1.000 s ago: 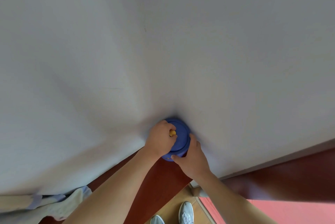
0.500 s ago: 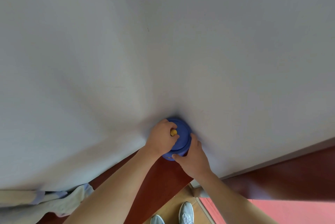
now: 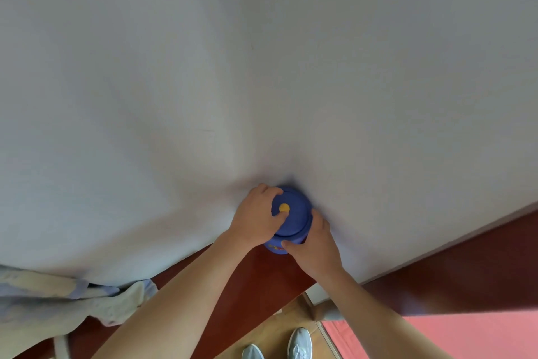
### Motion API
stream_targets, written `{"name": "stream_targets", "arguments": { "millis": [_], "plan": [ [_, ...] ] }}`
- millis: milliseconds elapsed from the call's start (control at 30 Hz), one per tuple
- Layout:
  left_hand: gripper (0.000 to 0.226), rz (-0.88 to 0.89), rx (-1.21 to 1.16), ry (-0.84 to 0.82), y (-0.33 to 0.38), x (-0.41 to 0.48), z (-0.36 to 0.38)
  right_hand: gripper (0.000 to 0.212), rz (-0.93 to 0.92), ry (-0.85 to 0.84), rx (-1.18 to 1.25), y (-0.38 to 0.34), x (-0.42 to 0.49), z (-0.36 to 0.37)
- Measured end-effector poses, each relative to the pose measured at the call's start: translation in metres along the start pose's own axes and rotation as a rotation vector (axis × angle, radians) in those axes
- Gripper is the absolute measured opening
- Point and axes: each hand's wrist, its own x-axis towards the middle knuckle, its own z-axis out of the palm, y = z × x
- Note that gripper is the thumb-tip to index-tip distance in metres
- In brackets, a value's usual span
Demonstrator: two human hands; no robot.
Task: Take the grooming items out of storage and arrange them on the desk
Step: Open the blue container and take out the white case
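A round blue container [image 3: 294, 217] with a blue lid and a small yellow knob [image 3: 284, 207] stands on the dark red desk [image 3: 256, 274], tight against the white wall. My left hand [image 3: 257, 214] curls round the lid from the left, thumb just below the knob. My right hand [image 3: 313, 242] grips the container's lower body from the right, where a coloured label shows. What is inside is hidden.
A white wall [image 3: 262, 67] fills most of the view. A pale crumpled cloth [image 3: 72, 303] lies on the desk at the left. Below the desk edge are wooden floor, my grey shoes [image 3: 300, 342] and a pink mat [image 3: 451, 338].
My left hand has shifted leftward off the lid's top, so the yellow knob now shows fully. The right hand keeps its grip on the body.
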Motion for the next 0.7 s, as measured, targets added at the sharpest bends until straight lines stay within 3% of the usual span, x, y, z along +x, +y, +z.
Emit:
{"name": "stream_targets", "arguments": {
  "millis": [267,700],
  "plan": [
    [0.053,0.007,0.050,-0.003,0.003,-0.020,-0.012,0.075,-0.124,0.046,-0.051,-0.004,-0.004,-0.012],
    [0.044,-0.094,0.208,0.069,0.001,-0.076,-0.026,0.054,-0.264,0.032,-0.449,-0.041,-0.016,-0.035]
  ]
}}
